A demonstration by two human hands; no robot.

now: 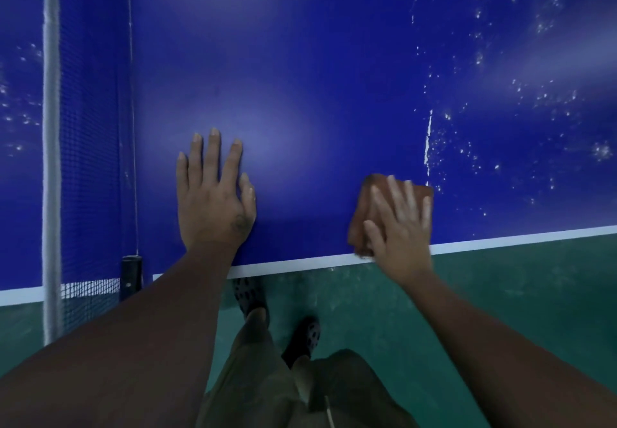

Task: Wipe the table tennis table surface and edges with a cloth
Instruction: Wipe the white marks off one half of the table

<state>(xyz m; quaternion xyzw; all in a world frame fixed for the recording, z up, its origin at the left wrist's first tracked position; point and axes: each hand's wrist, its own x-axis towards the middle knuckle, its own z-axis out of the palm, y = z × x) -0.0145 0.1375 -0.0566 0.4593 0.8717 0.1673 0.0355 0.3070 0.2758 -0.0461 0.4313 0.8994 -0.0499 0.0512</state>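
The blue table tennis table [300, 60] fills the upper view, with a white line along its near edge [300, 265]. My left hand [213, 194] lies flat on the blue surface, fingers straight, just inside the edge. My right hand [400, 224] presses a folded brown cloth [369, 197] onto the surface at the near edge, fingers spread over it. White specks and a white streak [428, 140] cover the surface to the right of the cloth. The area between my hands looks plain blue.
The net [90, 127] with its white top band [50, 127] runs down the left side, and a black net clamp [131, 272] grips the table edge. Green floor [500, 294] lies below the edge. My legs and black perforated shoes [303, 337] stand beside the table.
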